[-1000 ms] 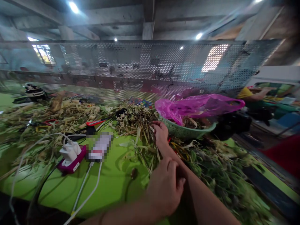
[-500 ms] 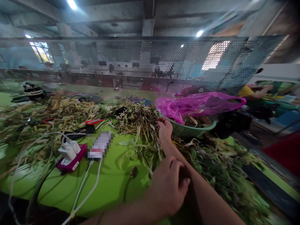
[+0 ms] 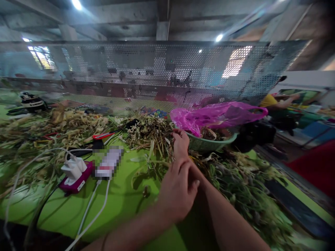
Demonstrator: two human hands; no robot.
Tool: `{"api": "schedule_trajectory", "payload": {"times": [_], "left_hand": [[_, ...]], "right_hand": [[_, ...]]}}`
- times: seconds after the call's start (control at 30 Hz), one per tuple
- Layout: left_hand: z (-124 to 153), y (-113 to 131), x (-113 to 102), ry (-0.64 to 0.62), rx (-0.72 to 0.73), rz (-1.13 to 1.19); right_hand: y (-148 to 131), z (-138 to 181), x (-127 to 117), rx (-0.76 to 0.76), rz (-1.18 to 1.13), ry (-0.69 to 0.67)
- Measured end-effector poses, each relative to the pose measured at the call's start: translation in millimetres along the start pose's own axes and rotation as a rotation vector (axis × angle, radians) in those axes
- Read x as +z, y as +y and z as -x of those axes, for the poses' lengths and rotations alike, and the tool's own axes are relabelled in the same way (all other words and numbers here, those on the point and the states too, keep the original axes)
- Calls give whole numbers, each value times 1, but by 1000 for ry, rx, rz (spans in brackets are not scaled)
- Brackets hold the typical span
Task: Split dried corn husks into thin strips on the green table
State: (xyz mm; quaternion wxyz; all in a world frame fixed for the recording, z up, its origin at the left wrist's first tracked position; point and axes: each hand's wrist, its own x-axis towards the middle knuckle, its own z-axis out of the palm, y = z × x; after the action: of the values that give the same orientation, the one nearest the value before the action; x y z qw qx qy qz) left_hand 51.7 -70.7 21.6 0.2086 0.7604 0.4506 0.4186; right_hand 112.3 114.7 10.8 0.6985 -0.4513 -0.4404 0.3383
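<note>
My right hand (image 3: 181, 142) reaches to the edge of a heap of dried plant stems (image 3: 149, 134), just left of a green plastic basin (image 3: 213, 144). Its fingers are bent together among the stem ends, and I cannot make out what lies between them. Across my right wrist lies my left hand (image 3: 176, 190), back up, its fingers curled; the fingertips are mostly hidden, so what they hold does not show. Fresher green stalks (image 3: 243, 188) spread to the right of my forearm. A pink plastic bag (image 3: 217, 116) covers part of the basin.
A purple power strip (image 3: 75, 181) with white plugs and a phone (image 3: 108, 164) on cables lie at left. Behind them are a red cutter knife (image 3: 103, 135) and more dried plants (image 3: 73, 122). A perforated metal screen (image 3: 146, 73) stands at the back; a person in yellow (image 3: 269, 101) is at right.
My left hand has moved up and slightly left, now overlapping my right wrist. My right hand stays by the dried stems. The whole view has shifted slightly.
</note>
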Motion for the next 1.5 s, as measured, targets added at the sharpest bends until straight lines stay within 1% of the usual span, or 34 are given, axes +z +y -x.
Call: {"api": "schedule_trajectory", "payload": {"times": [0.07,0.1,0.17,0.27,0.3,0.4,0.43,0.5,0.53,0.6,0.63,0.67,0.7,0.73,0.8,0.83,0.87,0.9,0.93,1.0,1.03,1.1,1.13,1.17,1.2,1.23,1.27,1.33,1.4,1.5], "left_hand": [[-3,-3,-1,51,-6,-18],[-2,-2,-1,48,-20,-12],[4,1,1,-12,-38,23],[9,4,1,-143,13,66],[7,4,-1,-141,20,58],[1,3,-4,-16,10,7],[1,4,-4,3,5,6],[6,7,-2,-42,-17,26],[9,10,-1,-95,-15,59],[14,13,-4,-231,38,112],[13,12,-9,-258,56,119],[10,10,-16,-249,52,102],[4,4,-26,-177,22,60],[-3,-4,-37,-68,-38,7],[-20,-27,-63,80,-174,-160],[-28,-41,-76,135,-257,-280],[-34,-55,-86,140,-332,-392],[-37,-67,-94,129,-396,-484],[-39,-78,-99,79,-448,-544],[-37,-93,-102,-46,-534,-611],[-35,-97,-101,-115,-549,-618],[-30,-101,-95,-182,-514,-629],[-28,-101,-93,-187,-481,-634],[-27,-101,-91,-179,-453,-636],[-26,-102,-89,-165,-440,-630],[-26,-103,-88,-153,-438,-607],[-26,-105,-87,-142,-443,-564],[-27,-112,-85,-114,-452,-424],[-28,-119,-83,-69,-465,-228],[-28,-124,-80,48,-490,122]], "right_hand": [[-2,1,1,-5,1,-11],[-2,1,1,-7,-1,-16],[-1,1,1,-8,-12,-14],[0,-1,0,-3,-26,4],[0,-1,1,-3,-30,6],[-4,-2,1,-2,-39,-3],[-5,-3,1,-1,-42,-4],[-6,-4,0,4,-49,0],[-7,-5,-2,11,-53,7],[-7,-7,-4,26,-58,17],[-8,-8,-5,33,-57,13],[-9,-9,-6,39,-54,2],[-10,-9,-6,41,-49,-19],[-13,-8,-6,42,-43,-47],[-21,-6,-3,41,-31,-114],[-26,-4,-1,43,-25,-151],[-32,-2,2,47,-18,-190],[-38,0,5,52,-10,-233],[-43,2,8,60,-5,-275],[-52,7,14,78,29,-397],[-54,10,16,87,69,-482],[-54,18,16,70,203,-681],[-52,23,13,35,295,-773],[-49,28,10,-18,389,-835],[-46,34,5,-86,475,-862],[-42,39,0,-151,554,-849],[-38,44,-5,-207,602,-814],[-32,52,-14,-266,636,-759],[-28,56,-18,-262,615,-750],[-24,57,-18,-190,556,-788]]}}
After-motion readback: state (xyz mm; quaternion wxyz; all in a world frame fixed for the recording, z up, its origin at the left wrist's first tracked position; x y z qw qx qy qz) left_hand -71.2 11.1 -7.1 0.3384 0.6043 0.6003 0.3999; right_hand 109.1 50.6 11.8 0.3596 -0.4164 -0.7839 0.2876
